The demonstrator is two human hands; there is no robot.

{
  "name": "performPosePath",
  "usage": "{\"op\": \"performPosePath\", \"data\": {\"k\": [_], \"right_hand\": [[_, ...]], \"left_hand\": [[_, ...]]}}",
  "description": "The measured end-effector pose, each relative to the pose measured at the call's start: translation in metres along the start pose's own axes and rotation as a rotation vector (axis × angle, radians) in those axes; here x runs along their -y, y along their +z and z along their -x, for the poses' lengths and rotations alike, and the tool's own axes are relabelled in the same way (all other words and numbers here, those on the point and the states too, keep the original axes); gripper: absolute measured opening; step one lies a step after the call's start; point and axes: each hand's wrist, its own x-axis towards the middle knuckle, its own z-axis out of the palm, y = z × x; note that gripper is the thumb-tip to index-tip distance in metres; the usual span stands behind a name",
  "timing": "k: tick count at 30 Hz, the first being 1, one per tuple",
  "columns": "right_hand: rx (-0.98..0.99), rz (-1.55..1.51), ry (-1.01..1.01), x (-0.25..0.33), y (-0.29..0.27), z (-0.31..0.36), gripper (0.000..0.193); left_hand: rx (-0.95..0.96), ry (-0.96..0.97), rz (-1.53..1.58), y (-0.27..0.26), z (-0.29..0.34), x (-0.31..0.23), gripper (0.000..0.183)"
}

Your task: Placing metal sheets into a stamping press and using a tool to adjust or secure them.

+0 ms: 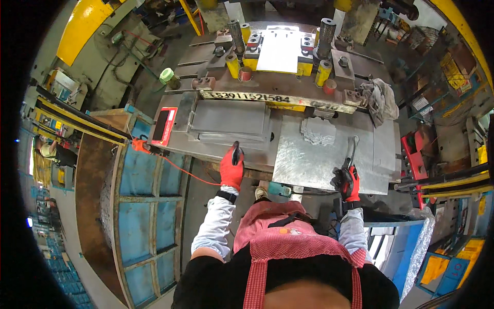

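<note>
My left hand [232, 166], in a red glove with dark fingertips, is by the table's front edge, just short of a stack of flat grey metal sheets [231, 118]. Its fingers are pressed together; whether anything is between them is hidden. My right hand [350, 181], gloved alike, is closed round a slim metal hand tool with a rounded end [354, 148]. That tool points away from me over a large bare metal plate [303, 162]. On the plate lies a small pile of cut metal pieces with notched edges [318, 131]. A white-looking sheet [278, 49] rests in the press die beyond.
Yellow-and-dark guide posts [323, 73] flank the die. A grey rag [381, 100] hangs at the right. A red-framed card [164, 126] lies at the table's left. Blue-panelled racking [139, 206] stands left, a blue bin [401, 247] right. A red cord [190, 174] runs leftward.
</note>
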Motion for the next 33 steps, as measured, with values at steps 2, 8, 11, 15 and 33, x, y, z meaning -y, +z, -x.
{"op": "performPosePath", "data": {"k": [2,8,11,15,33], "right_hand": [[0.012,0.001,-0.004,0.006,0.019,0.007,0.015],[0.04,0.0,-0.034,0.008,0.018,0.008,0.018],[0.035,-0.003,-0.029,0.008,0.018,0.008,0.017],[0.009,0.061,-0.06,0.005,0.015,0.006,0.018],[0.015,0.013,-0.038,0.005,0.01,0.005,0.022]], "left_hand": [[0.021,0.113,-0.658,0.004,0.011,0.044,0.051],[0.2,0.089,-0.752,0.01,0.013,0.058,0.05],[0.255,0.07,-0.738,0.007,0.005,0.061,0.049],[0.31,-0.003,-0.803,0.007,-0.001,0.059,0.049],[0.359,-0.026,-0.738,0.004,-0.004,0.057,0.052]]}}
